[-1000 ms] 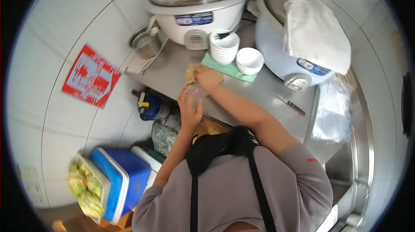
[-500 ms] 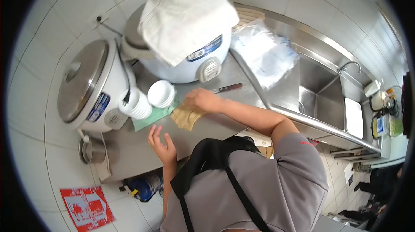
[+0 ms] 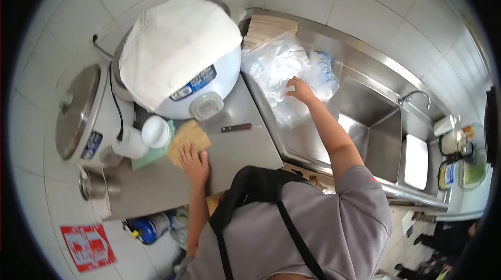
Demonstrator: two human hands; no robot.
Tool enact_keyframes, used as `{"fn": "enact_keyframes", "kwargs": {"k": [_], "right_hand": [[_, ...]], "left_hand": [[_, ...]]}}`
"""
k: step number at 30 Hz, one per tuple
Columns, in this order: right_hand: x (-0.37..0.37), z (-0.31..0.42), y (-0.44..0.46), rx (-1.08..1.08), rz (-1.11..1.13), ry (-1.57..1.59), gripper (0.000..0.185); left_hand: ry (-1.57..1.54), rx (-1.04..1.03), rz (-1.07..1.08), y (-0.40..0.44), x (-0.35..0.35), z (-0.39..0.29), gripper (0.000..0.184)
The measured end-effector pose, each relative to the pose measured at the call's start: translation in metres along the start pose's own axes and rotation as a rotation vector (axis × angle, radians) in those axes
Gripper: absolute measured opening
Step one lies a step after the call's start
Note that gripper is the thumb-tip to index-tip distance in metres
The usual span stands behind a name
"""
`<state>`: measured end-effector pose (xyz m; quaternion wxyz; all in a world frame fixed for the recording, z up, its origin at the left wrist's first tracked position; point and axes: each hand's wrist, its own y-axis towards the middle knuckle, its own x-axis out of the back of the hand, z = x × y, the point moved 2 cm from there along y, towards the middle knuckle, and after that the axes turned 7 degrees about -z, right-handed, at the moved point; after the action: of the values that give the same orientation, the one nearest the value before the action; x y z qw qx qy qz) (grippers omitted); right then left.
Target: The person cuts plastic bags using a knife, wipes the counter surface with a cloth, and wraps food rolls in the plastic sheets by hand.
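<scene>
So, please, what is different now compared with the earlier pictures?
The right hand let go of the tan cloth and moved right, over the plastic bags. The cloth has shifted toward the knife, and the left hand now rests on it. Knife and white bowls stayed put.

The right hand (image 3: 300, 91) is now reaching over the plastic bags (image 3: 276, 66), while the left hand (image 3: 193, 163) is touching the cloth (image 3: 191, 136) instead.

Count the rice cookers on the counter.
2: a white rice cooker at the left with a metal lid, and a pale blue rice cooker beside it, partly under a white cloth.
</scene>
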<state>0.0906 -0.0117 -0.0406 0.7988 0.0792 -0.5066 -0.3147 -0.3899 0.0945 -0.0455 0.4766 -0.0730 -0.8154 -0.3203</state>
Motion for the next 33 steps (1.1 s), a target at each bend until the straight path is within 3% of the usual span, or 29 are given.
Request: {"fn": "enact_keyframes", "kwargs": {"k": [3,6,11,14,17,19,21,23,26,29,30,33], "right_hand": [[-0.023,-0.014,-0.006,-0.009,0.075,-0.055,0.016],[-0.033,-0.021,0.002,0.014,0.05,-0.047,0.011],[-0.039,-0.043,0.007,0.021,0.016,0.047,0.005],[-0.033,-0.061,0.019,-0.314,0.128,0.36,0.014],[-0.005,-0.058,0.03,-0.367,-0.11,0.487,0.02],[0.017,-0.036,0.035,-0.183,-0.582,0.318,0.026],[0.076,0.035,0.031,-0.207,-0.516,0.467,0.029],[0.103,0.09,0.023,-0.121,-0.372,0.483,0.024],[0.104,0.182,-0.012,0.363,-0.206,0.413,0.009],[0.078,0.246,-0.047,0.673,0.056,0.414,0.011],[0.072,0.257,-0.052,0.684,0.11,0.42,0.011],[0.053,0.282,-0.058,0.664,0.226,0.556,0.011]], "left_hand": [[-0.14,0.09,-0.003,0.029,-0.006,0.008,0.052],[0.03,0.117,-0.194,0.035,-0.001,-0.028,0.045],[-0.177,-0.071,-0.155,0.022,-0.01,-0.122,0.035],[-0.309,-0.128,-0.114,0.025,-0.015,-0.154,0.032],[-0.378,-0.19,-0.056,0.031,-0.005,-0.176,0.031],[-0.456,-0.184,-0.006,0.037,-0.001,-0.181,0.031],[-0.862,0.142,0.271,0.04,-0.001,-0.185,0.033],[-1.235,0.278,0.301,0.046,0.008,-0.203,0.036],[-1.786,0.745,0.421,0.063,0.019,-0.207,0.037],[-1.498,0.724,0.715,0.078,0.031,-0.174,0.037],[-1.634,0.662,0.666,0.073,0.029,-0.156,0.04],[-1.576,0.686,0.368,0.05,0.065,-0.112,0.042]]}}
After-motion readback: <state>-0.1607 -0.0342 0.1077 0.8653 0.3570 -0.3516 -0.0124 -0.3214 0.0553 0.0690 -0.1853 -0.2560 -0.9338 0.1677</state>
